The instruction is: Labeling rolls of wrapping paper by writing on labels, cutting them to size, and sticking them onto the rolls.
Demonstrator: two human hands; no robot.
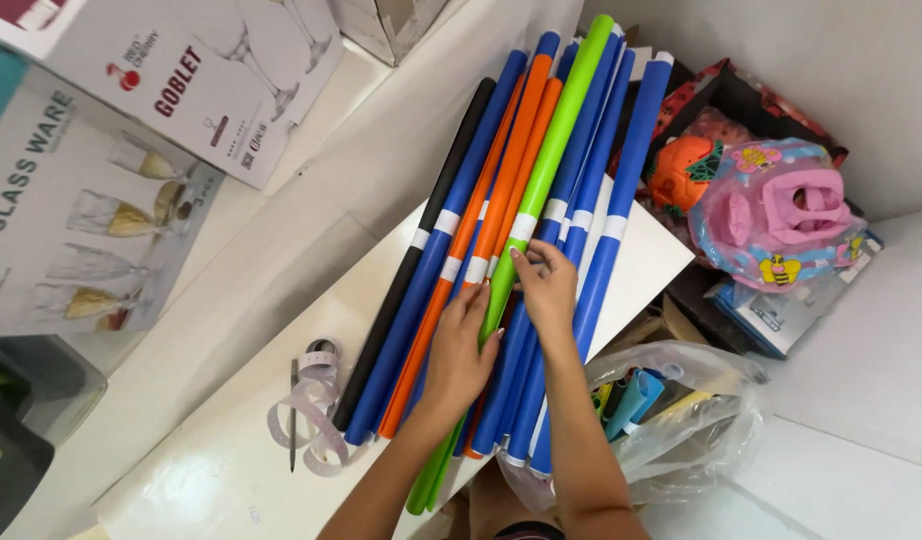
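Observation:
A bundle of long rolled sheets lies across a white board (231, 440): several blue rolls (621, 180), orange rolls (511, 170), a bright green roll (561, 130) and a black roll (421, 260), each with a white paper band. My left hand (461, 350) rests flat on the middle of the bundle, fingers against the green roll. My right hand (546, 290) lies just beyond it, fingertips pinching the green roll near its band, palm over the blue rolls.
A measuring tape (311, 410) and a dark pen (293, 420) lie on the board at left. Glassware boxes (91, 170) stand at the upper left. A pink packaged toy (781, 215) sits at right, and a clear plastic bag (681, 410) of items lies by my right forearm.

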